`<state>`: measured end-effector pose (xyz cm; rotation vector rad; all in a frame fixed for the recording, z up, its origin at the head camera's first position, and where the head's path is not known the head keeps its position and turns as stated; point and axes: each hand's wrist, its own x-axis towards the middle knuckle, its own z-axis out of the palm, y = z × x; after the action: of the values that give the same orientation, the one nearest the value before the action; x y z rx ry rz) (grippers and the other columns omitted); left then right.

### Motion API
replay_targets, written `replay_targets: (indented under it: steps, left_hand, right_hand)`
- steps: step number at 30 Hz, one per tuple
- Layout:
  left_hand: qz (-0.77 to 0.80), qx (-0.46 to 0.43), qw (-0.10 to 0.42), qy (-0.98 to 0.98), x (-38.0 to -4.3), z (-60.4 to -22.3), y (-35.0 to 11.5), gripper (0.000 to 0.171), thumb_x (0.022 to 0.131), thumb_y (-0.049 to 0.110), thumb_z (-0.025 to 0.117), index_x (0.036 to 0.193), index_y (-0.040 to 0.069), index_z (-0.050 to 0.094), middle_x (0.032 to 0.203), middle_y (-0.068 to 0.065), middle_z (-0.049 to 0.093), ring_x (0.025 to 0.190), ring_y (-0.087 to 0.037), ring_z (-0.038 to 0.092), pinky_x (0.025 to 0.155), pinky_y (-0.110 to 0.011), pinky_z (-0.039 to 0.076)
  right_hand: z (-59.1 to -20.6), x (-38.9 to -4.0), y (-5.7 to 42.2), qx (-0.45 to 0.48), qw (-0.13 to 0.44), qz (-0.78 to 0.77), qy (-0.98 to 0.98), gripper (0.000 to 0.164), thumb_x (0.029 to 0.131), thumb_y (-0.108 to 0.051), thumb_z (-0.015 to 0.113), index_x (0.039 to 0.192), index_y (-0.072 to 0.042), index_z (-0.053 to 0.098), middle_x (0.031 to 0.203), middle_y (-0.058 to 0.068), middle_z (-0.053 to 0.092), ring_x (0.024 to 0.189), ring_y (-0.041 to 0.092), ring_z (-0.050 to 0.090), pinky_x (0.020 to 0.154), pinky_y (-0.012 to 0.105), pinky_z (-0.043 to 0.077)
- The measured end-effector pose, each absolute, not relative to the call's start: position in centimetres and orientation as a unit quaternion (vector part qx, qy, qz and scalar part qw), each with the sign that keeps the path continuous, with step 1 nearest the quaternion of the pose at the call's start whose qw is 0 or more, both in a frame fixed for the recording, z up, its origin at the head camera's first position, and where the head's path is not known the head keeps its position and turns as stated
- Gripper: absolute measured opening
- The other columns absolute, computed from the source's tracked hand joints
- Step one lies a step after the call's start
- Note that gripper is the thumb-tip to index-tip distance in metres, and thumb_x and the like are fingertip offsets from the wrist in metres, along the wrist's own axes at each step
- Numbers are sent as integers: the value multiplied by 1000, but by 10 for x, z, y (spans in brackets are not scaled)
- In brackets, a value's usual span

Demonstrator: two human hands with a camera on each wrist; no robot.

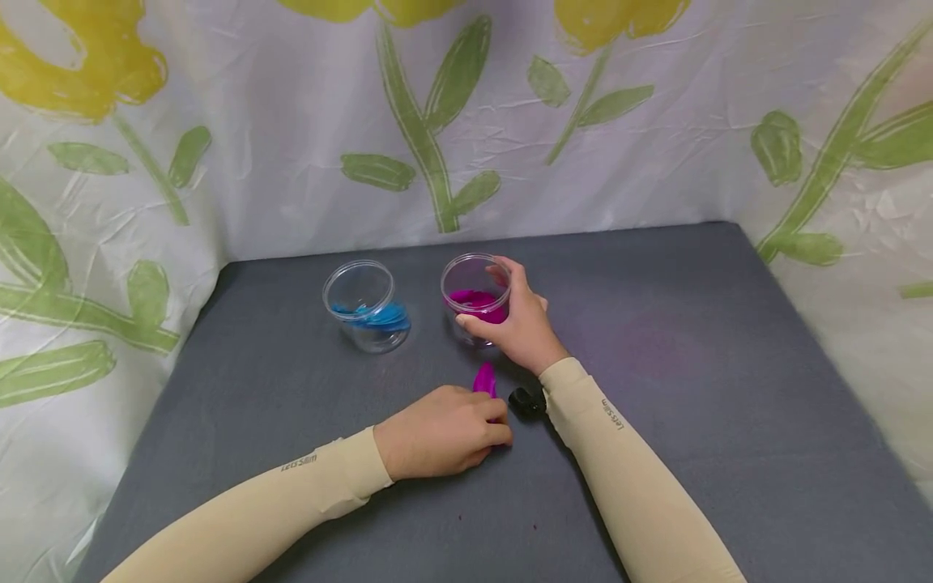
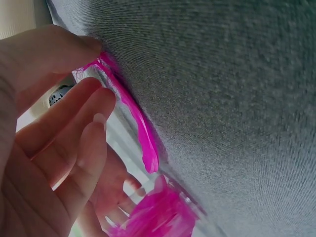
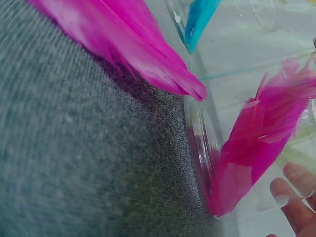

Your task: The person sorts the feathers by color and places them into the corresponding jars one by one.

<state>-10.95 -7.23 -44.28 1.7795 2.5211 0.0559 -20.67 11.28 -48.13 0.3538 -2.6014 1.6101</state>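
Near the middle of the table, my left hand (image 1: 445, 433) pinches a magenta feather (image 1: 484, 379) by one end. In the left wrist view the feather (image 2: 136, 118) lies low along the cloth, its far tip pointing away from the thumb. My right hand (image 1: 528, 324) grips a clear plastic jar (image 1: 475, 257) from its right side, thumb in front and fingers behind. Inside it are magenta feathers (image 3: 261, 133), seen through the wall in the right wrist view. The jar stands upright, just beyond the pinched feather.
To the left stands a second clear jar (image 1: 381, 344) with blue feathers (image 1: 375, 317) inside. A grey cloth covers the table (image 1: 692, 486). Behind it hangs a white sheet (image 1: 291, 162) printed with yellow flowers. A black device (image 1: 526, 402) sits at the right wrist.
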Motion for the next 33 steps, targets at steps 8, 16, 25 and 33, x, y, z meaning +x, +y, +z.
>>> replay_targets:
  steps: [8,16,25,33]
  left_hand:
    - [-12,581,1,814,-108,-442,-70,15,97,28,81,112,27,79,108,6,71,90,-11,67,83,-28,61]
    - [-41,588,-33,807,-106,-443,-69,10,100,23,77,110,26,80,103,5,72,85,-13,66,83,-29,61]
    - [-70,590,-52,803,-104,-444,-69,7,99,19,78,104,24,80,96,5,70,78,-13,65,80,-30,59]
    - [-86,596,-66,796,-105,-446,-68,10,98,18,78,103,26,80,97,6,71,82,-13,67,81,-30,58]
  right_hand:
    - [-481,-207,113,112,36,521,-845,103,85,-49,90,164,-26,28,163,3,53,152,23,50,120,60,21]
    - [-482,-206,112,109,36,519,-847,103,85,-50,90,164,-26,28,163,0,53,152,23,50,120,60,21]
    - [-482,-206,112,111,38,520,-846,104,85,-50,91,164,-26,27,163,0,53,153,22,49,120,60,21]
    - [-481,-206,112,114,39,526,-842,104,85,-49,91,164,-25,28,163,5,54,152,22,51,119,60,20]
